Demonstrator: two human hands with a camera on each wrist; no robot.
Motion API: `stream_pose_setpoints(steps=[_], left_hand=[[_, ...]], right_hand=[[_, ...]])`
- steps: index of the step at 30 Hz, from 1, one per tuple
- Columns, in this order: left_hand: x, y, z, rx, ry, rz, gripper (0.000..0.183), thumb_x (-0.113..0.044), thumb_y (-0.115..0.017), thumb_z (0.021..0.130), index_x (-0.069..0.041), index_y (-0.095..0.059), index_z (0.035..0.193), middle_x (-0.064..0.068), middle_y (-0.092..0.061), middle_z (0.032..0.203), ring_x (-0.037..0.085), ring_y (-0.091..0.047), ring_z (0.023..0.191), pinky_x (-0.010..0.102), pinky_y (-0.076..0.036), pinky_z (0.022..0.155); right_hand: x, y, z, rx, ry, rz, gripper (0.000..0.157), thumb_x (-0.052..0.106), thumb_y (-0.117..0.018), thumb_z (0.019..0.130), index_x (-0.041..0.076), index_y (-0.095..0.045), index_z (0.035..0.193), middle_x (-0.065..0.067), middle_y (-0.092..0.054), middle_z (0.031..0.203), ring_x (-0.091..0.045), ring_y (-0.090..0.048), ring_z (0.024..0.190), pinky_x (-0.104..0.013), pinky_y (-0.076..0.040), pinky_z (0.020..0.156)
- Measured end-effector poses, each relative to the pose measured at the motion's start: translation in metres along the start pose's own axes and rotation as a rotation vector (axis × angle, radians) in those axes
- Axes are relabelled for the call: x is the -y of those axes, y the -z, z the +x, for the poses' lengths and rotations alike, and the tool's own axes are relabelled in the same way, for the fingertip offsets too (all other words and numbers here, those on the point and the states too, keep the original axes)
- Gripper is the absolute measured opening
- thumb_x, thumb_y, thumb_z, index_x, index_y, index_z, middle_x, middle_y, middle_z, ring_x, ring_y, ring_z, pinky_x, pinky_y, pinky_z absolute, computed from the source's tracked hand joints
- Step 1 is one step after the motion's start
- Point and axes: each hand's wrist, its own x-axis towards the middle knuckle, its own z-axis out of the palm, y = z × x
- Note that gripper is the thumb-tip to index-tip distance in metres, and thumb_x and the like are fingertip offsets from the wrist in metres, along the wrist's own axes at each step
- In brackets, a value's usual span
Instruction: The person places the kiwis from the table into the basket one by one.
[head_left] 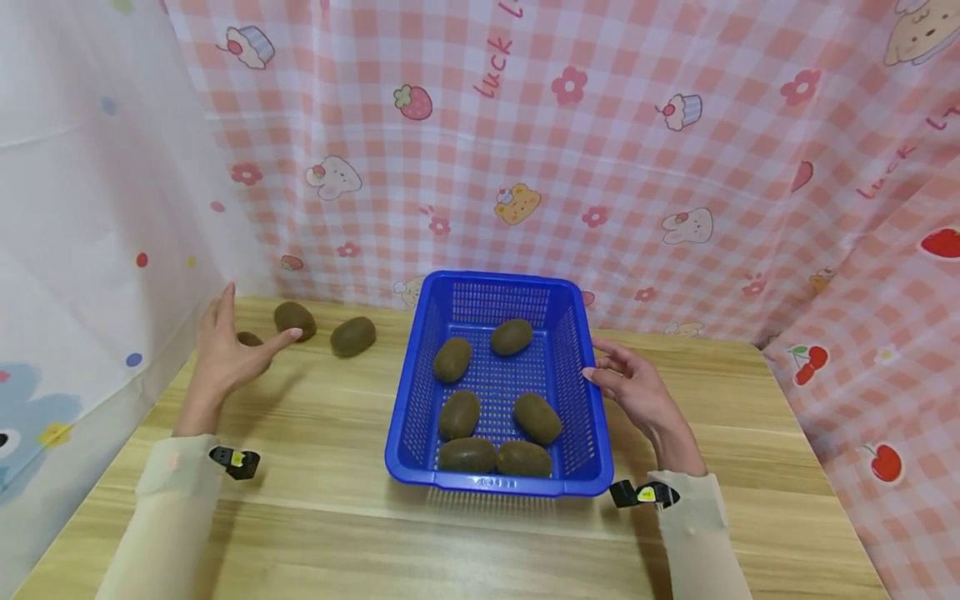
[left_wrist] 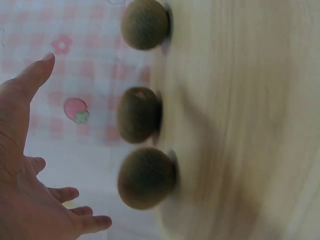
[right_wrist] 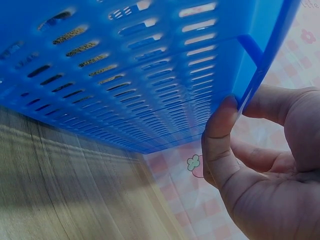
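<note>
A blue plastic basket (head_left: 411,400) with slotted walls holds several brown kiwis (head_left: 537,418). My right hand (head_left: 637,392) grips its right rim, thumb on top and fingers underneath; the right wrist view shows the fingers (right_wrist: 220,135) curled at the rim's edge. At the left, my left hand (head_left: 228,350) hovers with fingers spread and nothing held. Three kiwis lie on the table beside it: one kiwi (head_left: 249,339) partly hidden behind the hand, a second kiwi (head_left: 294,320) by the thumb tip, and a third kiwi (head_left: 353,337) farther right. In the left wrist view the hand (left_wrist: 35,190) stands apart from them.
The wood-grain table (head_left: 322,517) ends at a pink checked cloth (head_left: 480,167) hanging behind. A white printed cloth (head_left: 90,208) hangs along the left side, and more checked cloth (head_left: 885,333) borders the right.
</note>
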Motion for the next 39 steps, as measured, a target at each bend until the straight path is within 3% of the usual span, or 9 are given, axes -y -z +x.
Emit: stream_pose_setpoints(steps=[11, 19, 24, 28, 39], left_hand=[[0.033, 0.000, 0.004, 0.084, 0.081, -0.027, 0.123, -0.060, -0.069, 0.090, -0.012, 0.017, 0.163, 0.034, 0.016, 0.166, 0.060, 0.007, 0.151, 0.081, -0.013, 0.115], [0.051, -0.002, 0.007, 0.088, 0.061, -0.106, 0.118, -0.035, -0.079, 0.090, -0.006, 0.009, 0.164, 0.038, -0.003, 0.165, 0.062, -0.014, 0.149, 0.075, -0.023, 0.117], [0.052, 0.000, 0.005, 0.111, 0.132, -0.098, 0.103, -0.027, -0.075, 0.094, 0.002, -0.005, 0.163, 0.044, -0.019, 0.158, 0.063, -0.030, 0.140, 0.072, -0.034, 0.112], [0.052, -0.001, 0.003, 0.091, 0.145, -0.117, 0.092, -0.025, -0.074, 0.094, 0.001, -0.019, 0.162, 0.041, -0.027, 0.157, 0.060, -0.038, 0.135, 0.070, -0.040, 0.108], [0.050, 0.000, 0.001, 0.087, 0.163, -0.129, 0.092, -0.029, -0.077, 0.092, -0.003, -0.023, 0.162, 0.035, -0.027, 0.161, 0.059, -0.037, 0.138, 0.069, -0.040, 0.109]], right_hand=[[-0.002, 0.000, 0.001, 0.003, 0.000, 0.011, 0.062, 0.010, -0.067, 0.099, 0.006, -0.041, 0.155, 0.000, -0.065, 0.105, -0.008, -0.066, 0.089, -0.024, -0.058, 0.085], [-0.002, 0.000, 0.001, 0.009, 0.000, 0.032, 0.062, 0.010, -0.066, 0.099, 0.004, -0.040, 0.155, 0.002, -0.065, 0.103, -0.007, -0.066, 0.089, -0.023, -0.058, 0.085], [-0.003, 0.001, 0.002, 0.009, -0.002, 0.032, 0.063, 0.009, -0.066, 0.099, 0.004, -0.040, 0.156, 0.002, -0.066, 0.104, -0.007, -0.066, 0.090, -0.023, -0.058, 0.085], [-0.002, 0.001, 0.002, 0.000, -0.010, 0.018, 0.062, 0.010, -0.066, 0.099, 0.005, -0.040, 0.156, 0.001, -0.065, 0.105, -0.007, -0.066, 0.090, -0.023, -0.058, 0.084], [-0.003, 0.000, 0.002, 0.000, -0.005, 0.023, 0.062, 0.009, -0.067, 0.099, 0.005, -0.042, 0.155, 0.002, -0.065, 0.103, -0.007, -0.066, 0.089, -0.023, -0.058, 0.083]])
